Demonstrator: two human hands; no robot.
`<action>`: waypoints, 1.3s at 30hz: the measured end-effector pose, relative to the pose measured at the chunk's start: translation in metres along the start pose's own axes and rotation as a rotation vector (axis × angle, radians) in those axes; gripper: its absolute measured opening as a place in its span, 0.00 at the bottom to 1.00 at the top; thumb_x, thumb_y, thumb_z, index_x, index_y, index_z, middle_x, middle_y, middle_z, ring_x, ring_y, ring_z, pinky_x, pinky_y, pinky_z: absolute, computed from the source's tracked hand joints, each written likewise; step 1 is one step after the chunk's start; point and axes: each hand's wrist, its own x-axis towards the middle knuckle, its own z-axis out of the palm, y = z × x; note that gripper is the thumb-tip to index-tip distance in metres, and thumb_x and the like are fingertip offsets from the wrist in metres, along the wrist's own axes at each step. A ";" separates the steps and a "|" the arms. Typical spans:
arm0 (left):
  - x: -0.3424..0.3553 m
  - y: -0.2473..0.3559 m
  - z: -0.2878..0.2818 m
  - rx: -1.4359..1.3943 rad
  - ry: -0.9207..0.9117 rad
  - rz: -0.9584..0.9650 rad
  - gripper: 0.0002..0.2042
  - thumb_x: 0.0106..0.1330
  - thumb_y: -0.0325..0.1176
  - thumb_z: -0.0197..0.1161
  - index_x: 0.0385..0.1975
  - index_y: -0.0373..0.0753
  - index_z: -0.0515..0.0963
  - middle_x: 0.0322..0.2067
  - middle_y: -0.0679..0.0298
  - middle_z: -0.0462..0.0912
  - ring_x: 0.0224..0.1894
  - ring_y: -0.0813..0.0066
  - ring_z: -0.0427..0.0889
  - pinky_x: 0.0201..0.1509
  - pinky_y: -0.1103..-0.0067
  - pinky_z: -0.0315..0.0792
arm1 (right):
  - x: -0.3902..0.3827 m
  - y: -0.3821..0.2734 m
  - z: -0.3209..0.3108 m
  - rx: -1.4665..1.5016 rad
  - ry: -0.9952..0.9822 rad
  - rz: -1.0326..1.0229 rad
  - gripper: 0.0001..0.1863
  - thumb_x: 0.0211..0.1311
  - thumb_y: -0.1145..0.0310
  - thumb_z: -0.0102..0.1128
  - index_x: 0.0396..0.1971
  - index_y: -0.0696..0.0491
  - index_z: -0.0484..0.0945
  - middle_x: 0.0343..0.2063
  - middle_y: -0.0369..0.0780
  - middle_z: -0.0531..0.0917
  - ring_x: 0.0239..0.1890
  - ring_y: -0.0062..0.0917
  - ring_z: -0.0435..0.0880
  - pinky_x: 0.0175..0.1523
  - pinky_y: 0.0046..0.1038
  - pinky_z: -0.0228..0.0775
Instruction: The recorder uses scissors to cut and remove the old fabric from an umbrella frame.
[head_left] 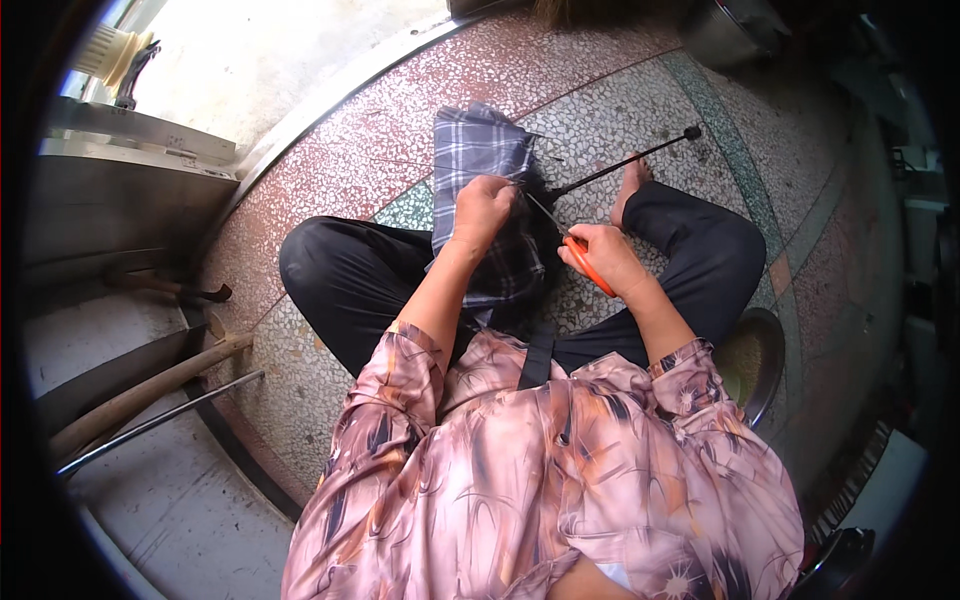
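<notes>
Between my bent legs lies what looks like an umbrella, with dark blue-and-white plaid cloth point(470, 145) bunched over my left thigh. Its thin black shaft point(620, 165) runs out to the right and ends in a black knob. My left hand point(484, 212) is closed, fingers pinched at the cloth's edge near the shaft; the exact bit held is hidden. Closed round the orange handles of a pair of scissors point(590, 268) is my right hand point(612, 258). The scissors' metal blades point up and left, their tips close to my left fingers.
Speckled terrazzo floor point(600, 100) spreads around me. On the left are a wooden handle point(160, 390), a metal rod point(165, 420) and a hooked tool point(170, 287) by a metal cabinet point(120, 215). A round metal basin point(765, 365) stands beside my right knee; a bucket point(730, 35) is far right.
</notes>
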 end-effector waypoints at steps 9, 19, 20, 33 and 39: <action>-0.004 0.001 0.007 0.015 -0.028 0.043 0.11 0.55 0.36 0.60 0.29 0.34 0.82 0.31 0.54 0.83 0.36 0.58 0.82 0.43 0.72 0.74 | 0.006 0.001 0.014 -0.278 0.060 0.042 0.12 0.55 0.58 0.56 0.32 0.49 0.79 0.25 0.48 0.82 0.34 0.45 0.81 0.39 0.42 0.72; -0.005 -0.002 0.004 0.075 -0.070 0.019 0.13 0.55 0.39 0.59 0.32 0.36 0.82 0.35 0.55 0.83 0.38 0.57 0.82 0.46 0.71 0.73 | 0.012 -0.004 0.013 -0.446 0.133 -0.038 0.09 0.56 0.62 0.54 0.33 0.49 0.78 0.23 0.48 0.81 0.30 0.43 0.82 0.36 0.42 0.72; -0.006 -0.001 0.003 0.075 -0.072 0.020 0.13 0.55 0.39 0.59 0.32 0.36 0.82 0.35 0.55 0.83 0.38 0.57 0.82 0.46 0.71 0.73 | 0.013 -0.003 0.013 -0.454 0.135 -0.048 0.09 0.56 0.62 0.54 0.32 0.49 0.78 0.23 0.48 0.81 0.30 0.43 0.82 0.36 0.42 0.73; -0.013 0.006 -0.003 0.116 -0.136 -0.038 0.13 0.53 0.40 0.62 0.33 0.39 0.83 0.35 0.57 0.83 0.40 0.58 0.81 0.46 0.71 0.73 | 0.007 0.002 0.013 -0.261 0.145 -0.108 0.10 0.51 0.63 0.59 0.33 0.50 0.80 0.21 0.49 0.80 0.28 0.38 0.83 0.36 0.37 0.73; -0.021 0.021 -0.014 0.244 -0.104 0.021 0.10 0.54 0.39 0.63 0.32 0.43 0.81 0.32 0.60 0.80 0.38 0.59 0.80 0.43 0.69 0.72 | 0.011 -0.001 0.006 0.474 -0.297 0.262 0.11 0.49 0.67 0.64 0.32 0.57 0.79 0.14 0.39 0.77 0.12 0.20 0.74 0.20 0.25 0.72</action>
